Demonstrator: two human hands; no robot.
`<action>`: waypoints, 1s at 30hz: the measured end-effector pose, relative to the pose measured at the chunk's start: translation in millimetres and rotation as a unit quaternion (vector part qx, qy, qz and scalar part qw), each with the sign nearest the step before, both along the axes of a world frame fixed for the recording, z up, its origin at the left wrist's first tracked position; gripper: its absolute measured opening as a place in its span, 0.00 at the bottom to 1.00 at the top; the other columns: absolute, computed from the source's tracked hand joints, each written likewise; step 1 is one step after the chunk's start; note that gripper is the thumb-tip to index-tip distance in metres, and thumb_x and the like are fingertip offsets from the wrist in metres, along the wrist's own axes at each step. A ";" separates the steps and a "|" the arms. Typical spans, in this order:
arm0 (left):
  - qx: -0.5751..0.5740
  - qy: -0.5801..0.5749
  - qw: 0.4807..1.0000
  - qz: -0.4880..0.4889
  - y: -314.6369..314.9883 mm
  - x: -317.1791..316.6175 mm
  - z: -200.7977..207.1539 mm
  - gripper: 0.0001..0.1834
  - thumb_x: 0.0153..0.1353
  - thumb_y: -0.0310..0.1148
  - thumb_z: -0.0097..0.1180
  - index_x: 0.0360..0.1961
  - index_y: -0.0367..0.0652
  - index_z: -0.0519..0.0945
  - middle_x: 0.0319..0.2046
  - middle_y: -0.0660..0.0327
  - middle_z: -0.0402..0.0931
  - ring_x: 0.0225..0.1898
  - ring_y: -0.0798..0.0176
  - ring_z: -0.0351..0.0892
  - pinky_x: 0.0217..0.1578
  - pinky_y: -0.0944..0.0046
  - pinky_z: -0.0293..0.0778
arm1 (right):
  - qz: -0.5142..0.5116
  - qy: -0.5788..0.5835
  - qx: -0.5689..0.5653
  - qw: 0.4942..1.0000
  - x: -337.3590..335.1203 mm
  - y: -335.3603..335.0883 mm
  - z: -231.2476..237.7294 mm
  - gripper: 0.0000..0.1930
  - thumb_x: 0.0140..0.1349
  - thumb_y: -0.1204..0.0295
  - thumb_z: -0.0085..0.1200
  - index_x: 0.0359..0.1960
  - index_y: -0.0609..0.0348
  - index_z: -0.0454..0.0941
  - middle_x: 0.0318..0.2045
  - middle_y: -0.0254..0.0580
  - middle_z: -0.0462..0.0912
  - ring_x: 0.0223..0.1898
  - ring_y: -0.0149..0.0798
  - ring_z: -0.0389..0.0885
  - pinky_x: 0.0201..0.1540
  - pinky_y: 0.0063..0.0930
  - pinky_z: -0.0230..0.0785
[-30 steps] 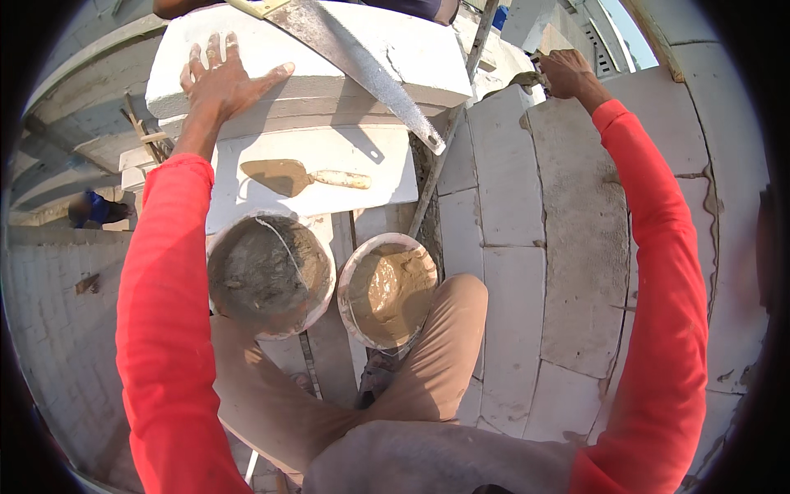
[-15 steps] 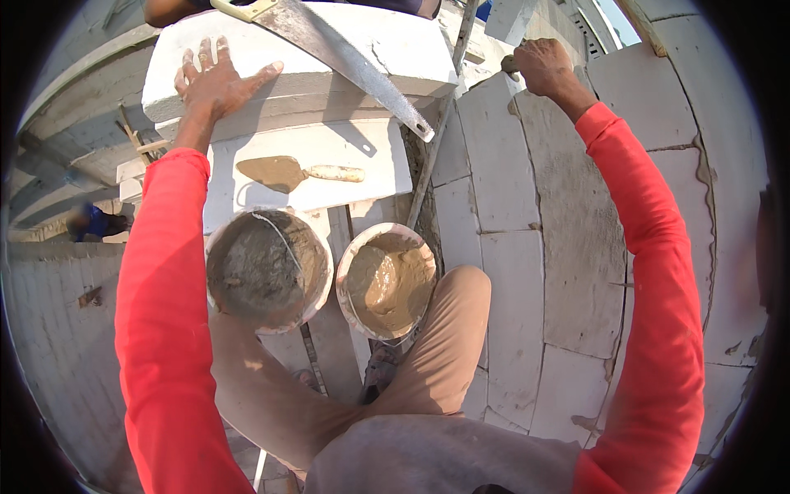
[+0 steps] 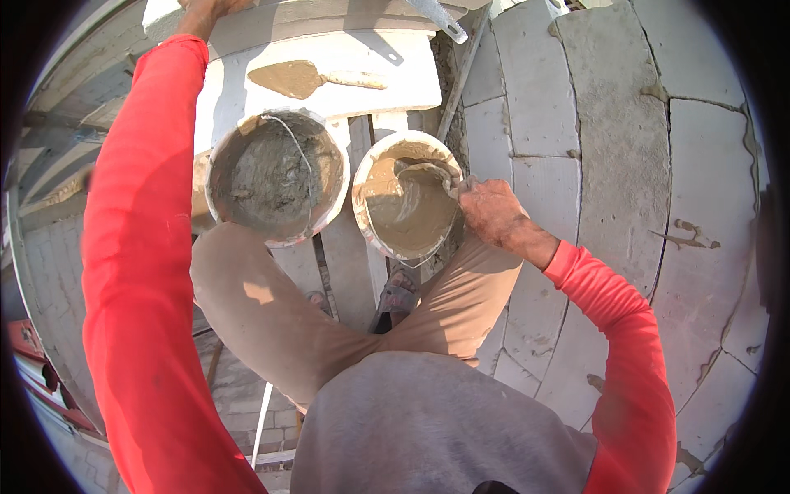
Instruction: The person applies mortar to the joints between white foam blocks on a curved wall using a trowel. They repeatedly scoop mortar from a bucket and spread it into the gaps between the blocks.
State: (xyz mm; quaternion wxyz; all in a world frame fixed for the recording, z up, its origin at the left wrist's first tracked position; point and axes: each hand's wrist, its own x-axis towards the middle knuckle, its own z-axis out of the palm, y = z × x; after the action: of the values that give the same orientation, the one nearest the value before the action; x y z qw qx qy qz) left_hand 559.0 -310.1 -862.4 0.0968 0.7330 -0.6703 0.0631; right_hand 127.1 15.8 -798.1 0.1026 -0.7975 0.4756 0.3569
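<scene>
My right hand (image 3: 495, 216) is closed at the right rim of the smaller bucket (image 3: 362, 202), on the handle of a mortar-coated scoop (image 3: 428, 167). The scoop's curved edge dips into wet brown mortar (image 3: 411, 210); most of its bowl is hidden. At the top edge, my left hand (image 3: 211, 6) lies on a white block (image 3: 313, 25), thumb stretched out and the other fingers cut off by the picture. A pointed trowel (image 3: 288, 79), smeared with mortar, rests on the lower white block (image 3: 346, 53) beyond the buckets.
A larger bucket (image 3: 336, 206) of thick grey mortar stands left of the smaller one, between my knees and the blocks. The toothed tip of a handsaw (image 3: 440, 18) juts over the block edge. A block wall (image 3: 617, 140) with mortar joints runs along my right.
My right hand has come down and back from the far wall to the smaller bucket, bringing the scoop into the mortar. The view has tilted down; my left hand now sits at the top edge.
</scene>
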 end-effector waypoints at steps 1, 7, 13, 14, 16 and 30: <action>-0.001 0.000 1.000 -0.001 -0.4 0.8 0.0 0.78 0.40 0.94 0.44 0.82 0.45 0.55 0.80 0.39 0.47 0.80 0.26 0.39 0.73 0.21 0.34 | -0.025 0.035 0.026 0.999 6.2 10.9 -22.0 0.13 0.52 0.72 0.66 0.39 0.62 0.86 0.36 0.50 0.87 0.43 0.54 0.88 0.45 0.45 0.81; 0.000 0.000 1.000 -0.011 -1.4 0.8 -2.4 0.78 0.41 0.94 0.44 0.82 0.44 0.55 0.80 0.38 0.46 0.80 0.26 0.39 0.73 0.21 0.34 | -0.009 -0.074 0.109 0.991 18.3 56.1 -51.8 0.10 0.55 0.70 0.64 0.37 0.62 0.86 0.35 0.52 0.88 0.41 0.53 0.88 0.44 0.44 0.81; 0.000 -0.003 1.000 -0.014 3.0 6.4 -2.3 0.78 0.41 0.94 0.44 0.82 0.44 0.54 0.80 0.37 0.46 0.80 0.26 0.39 0.73 0.21 0.34 | -0.122 -0.112 0.081 0.983 -42.0 9.2 -32.6 0.22 0.50 0.54 0.69 0.38 0.62 0.88 0.37 0.54 0.88 0.46 0.55 0.86 0.50 0.45 0.80; 0.001 -0.003 1.000 -0.015 3.7 7.1 -3.2 0.78 0.41 0.94 0.44 0.82 0.43 0.54 0.80 0.37 0.46 0.80 0.26 0.39 0.73 0.21 0.34 | -0.129 -0.152 0.071 0.977 -53.4 9.9 -28.5 0.23 0.50 0.53 0.69 0.39 0.62 0.89 0.36 0.55 0.88 0.44 0.57 0.86 0.49 0.45 0.80; -0.004 0.002 1.000 -0.016 -0.1 5.2 -2.9 0.78 0.41 0.94 0.44 0.82 0.43 0.54 0.80 0.37 0.46 0.80 0.25 0.39 0.73 0.21 0.34 | -0.147 -0.207 0.040 0.966 -75.7 16.4 -18.1 0.25 0.49 0.52 0.69 0.40 0.62 0.90 0.35 0.56 0.88 0.40 0.59 0.86 0.47 0.47 0.79; 0.070 0.046 0.996 0.037 6.7 -15.5 31.0 0.79 0.42 0.93 0.46 0.83 0.42 0.49 0.82 0.42 0.41 0.82 0.30 0.32 0.74 0.24 0.30 | -0.517 -0.570 -0.166 0.617 -110.6 -1.5 106.9 0.14 0.67 0.62 0.60 0.31 0.61 0.82 0.18 0.34 0.76 0.17 0.27 0.70 0.18 0.24 0.60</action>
State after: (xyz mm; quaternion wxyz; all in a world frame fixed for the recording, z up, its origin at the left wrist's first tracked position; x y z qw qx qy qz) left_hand 543.5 -303.5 -831.3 0.0740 0.7645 -0.6402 -0.0143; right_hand 16.5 14.3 -691.2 0.3863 -0.4668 0.7064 -0.3659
